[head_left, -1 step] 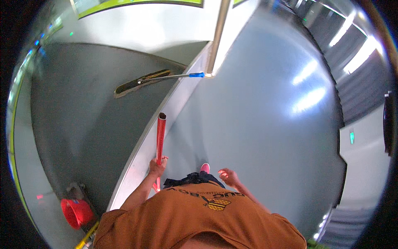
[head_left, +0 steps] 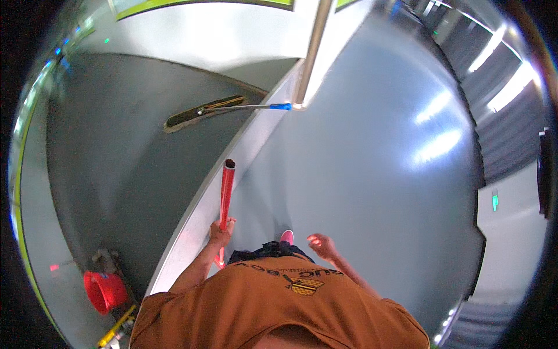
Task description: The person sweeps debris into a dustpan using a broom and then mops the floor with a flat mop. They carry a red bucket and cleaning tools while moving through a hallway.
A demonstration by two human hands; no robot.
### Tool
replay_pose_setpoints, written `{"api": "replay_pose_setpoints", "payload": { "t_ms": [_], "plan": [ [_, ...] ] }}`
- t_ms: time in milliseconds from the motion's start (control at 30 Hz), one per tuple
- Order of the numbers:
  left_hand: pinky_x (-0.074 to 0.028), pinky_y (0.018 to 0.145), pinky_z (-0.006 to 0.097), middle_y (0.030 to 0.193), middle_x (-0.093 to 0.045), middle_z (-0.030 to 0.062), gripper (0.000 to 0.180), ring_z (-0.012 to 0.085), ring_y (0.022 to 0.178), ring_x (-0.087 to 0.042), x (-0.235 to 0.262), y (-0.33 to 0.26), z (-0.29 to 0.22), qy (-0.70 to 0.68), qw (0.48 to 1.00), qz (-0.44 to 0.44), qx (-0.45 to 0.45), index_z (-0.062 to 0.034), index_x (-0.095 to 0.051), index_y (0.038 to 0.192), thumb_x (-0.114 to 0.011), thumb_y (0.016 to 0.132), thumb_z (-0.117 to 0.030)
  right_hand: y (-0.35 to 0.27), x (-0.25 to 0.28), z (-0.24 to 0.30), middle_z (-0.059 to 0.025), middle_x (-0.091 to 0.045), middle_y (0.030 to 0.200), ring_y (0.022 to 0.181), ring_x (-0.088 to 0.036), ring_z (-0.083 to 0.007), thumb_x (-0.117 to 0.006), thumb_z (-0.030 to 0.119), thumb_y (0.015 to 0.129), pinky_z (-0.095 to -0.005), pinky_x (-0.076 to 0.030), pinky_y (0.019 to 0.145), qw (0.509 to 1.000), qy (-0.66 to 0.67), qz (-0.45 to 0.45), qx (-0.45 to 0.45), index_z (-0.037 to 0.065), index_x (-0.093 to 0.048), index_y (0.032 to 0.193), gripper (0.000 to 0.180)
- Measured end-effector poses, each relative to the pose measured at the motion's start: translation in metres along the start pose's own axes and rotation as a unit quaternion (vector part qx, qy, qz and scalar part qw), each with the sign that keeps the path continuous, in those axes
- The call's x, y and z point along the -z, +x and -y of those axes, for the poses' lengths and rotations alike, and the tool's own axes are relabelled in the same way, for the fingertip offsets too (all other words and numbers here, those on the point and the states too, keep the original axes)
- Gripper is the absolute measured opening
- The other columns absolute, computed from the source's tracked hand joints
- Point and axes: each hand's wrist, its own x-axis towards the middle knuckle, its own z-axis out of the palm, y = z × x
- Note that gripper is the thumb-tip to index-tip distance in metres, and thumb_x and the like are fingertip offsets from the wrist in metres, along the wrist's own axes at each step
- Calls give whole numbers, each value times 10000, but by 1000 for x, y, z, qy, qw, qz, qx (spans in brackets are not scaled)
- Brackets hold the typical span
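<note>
My left hand (head_left: 221, 234) is wrapped around a long red tube (head_left: 226, 195). Its hollow end points up and away from me, and a short length shows below my fist. The tube stands close along the white low partition (head_left: 192, 227) at my left. My right hand (head_left: 321, 245) hangs free in front of my right side, fingers loosely curled and a little apart, with nothing visible in it.
Beyond the partition a wide flat mop (head_left: 203, 113) lies on the grey floor, its blue-ended handle (head_left: 281, 106) crossing the partition's top. A metal post (head_left: 311, 52) rises at the corner. A red bucket (head_left: 106, 292) and a yellow pole (head_left: 116, 327) are at lower left. Dark curtains (head_left: 511, 134) hang at right.
The view has shifted slightly, so the mop and post appear a little further right and the bucket slightly higher. My left hand keeps its hold on the red tube.
</note>
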Motion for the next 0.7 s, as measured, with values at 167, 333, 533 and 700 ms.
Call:
{"api": "replay_pose_setpoints", "payload": {
  "t_ms": [167, 333, 533, 700],
  "plan": [
    [-305, 417, 245, 515, -464, -54, 146, 48, 447, -392, -14, 23, -27, 19, 997, -68, 11, -46, -640, 897, -548, 844, -147, 126, 80, 44, -53, -636, 795, 683, -572, -125, -585, 147, 808, -291, -472, 635, 994, -46, 39, 96, 95, -604, 1000, 200],
    [-331, 452, 230, 564, -493, -45, 140, 37, 509, -415, -25, 46, -6, 7, 995, -95, 17, -63, -650, 890, -559, 846, -161, 236, 109, 147, -71, -642, 798, 697, -591, -161, -577, 134, 799, -297, -473, 639, 981, -91, 56, 160, 96, -610, 993, 201],
    [-476, 608, 317, 656, -618, 62, 200, 136, 634, -594, -8, 92, 4, 33, 987, -59, 148, -98, -663, 891, -567, 808, -252, 351, 81, 243, -104, -639, 839, 704, -609, -232, -566, 145, 797, -321, -485, 658, 950, -143, 81, 266, 94, -615, 976, 193],
    [-482, 607, 325, 649, -612, 49, 223, 145, 631, -594, 6, 147, 65, -50, 982, -162, 80, -149, -667, 897, -577, 790, -323, 462, 52, 280, -82, -640, 892, 756, -609, -205, -621, 171, 753, -318, -491, 696, 925, -188, 99, 316, 102, -625, 979, 237]
  ]
}}
